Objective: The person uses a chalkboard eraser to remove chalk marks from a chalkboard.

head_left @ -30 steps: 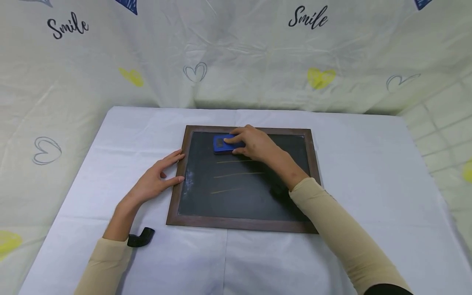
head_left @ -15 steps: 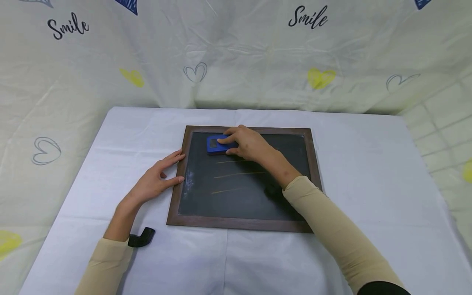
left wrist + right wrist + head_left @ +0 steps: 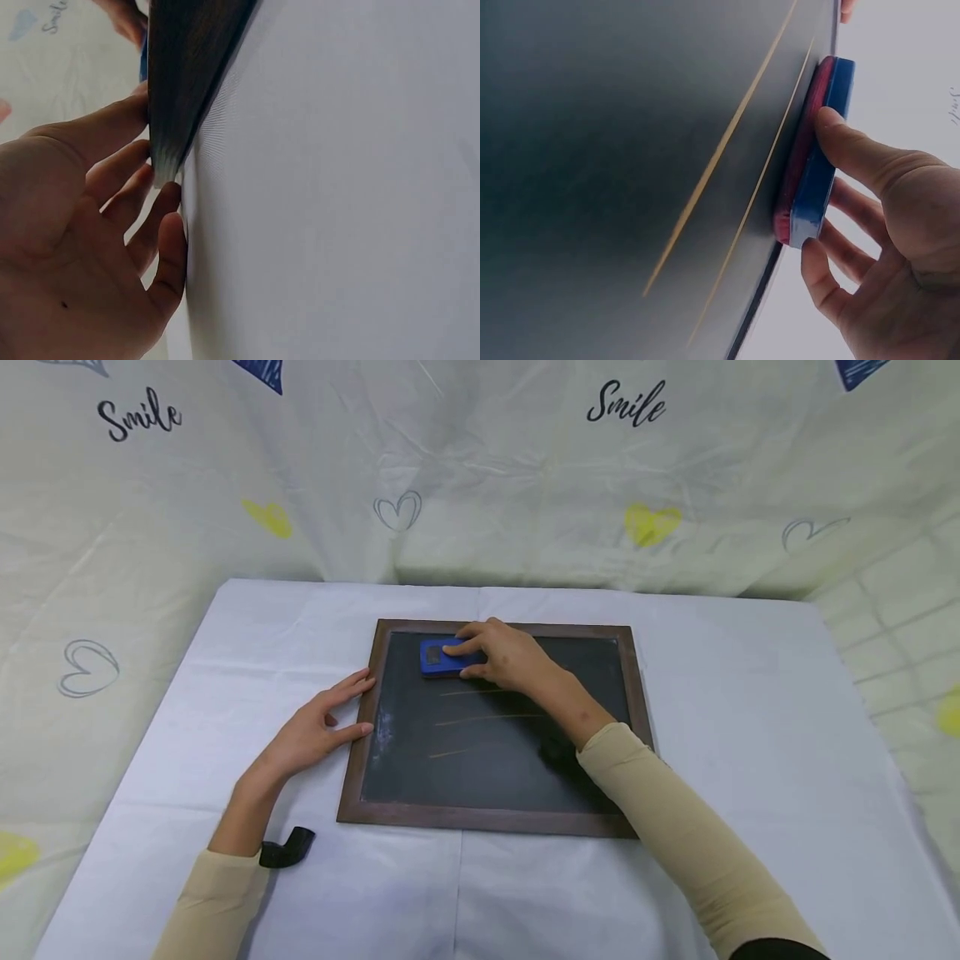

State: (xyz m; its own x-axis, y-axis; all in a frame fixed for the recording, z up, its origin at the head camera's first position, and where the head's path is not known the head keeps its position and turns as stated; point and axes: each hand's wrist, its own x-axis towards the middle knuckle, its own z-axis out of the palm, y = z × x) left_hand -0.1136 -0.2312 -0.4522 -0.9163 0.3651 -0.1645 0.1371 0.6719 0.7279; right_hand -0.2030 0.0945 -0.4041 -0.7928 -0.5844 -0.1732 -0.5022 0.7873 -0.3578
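Blue-shelled, red-padded oblong eraser (image 3: 434, 659) pinched by right hand (image 3: 507, 653), held near far left corner of smooth, dark, brown-framed chalkboard (image 3: 465, 781); long axis aligned with chalkboard's far edge. Chalkboard's left edge touched by left hand (image 3: 311, 733), fingers extended. Eraser shifted leftward since one second ago.

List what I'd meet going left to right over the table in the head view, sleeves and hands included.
Left sleeve, left hand, blue eraser, right hand, right sleeve. The chalkboard spans several of these, so it is left out.
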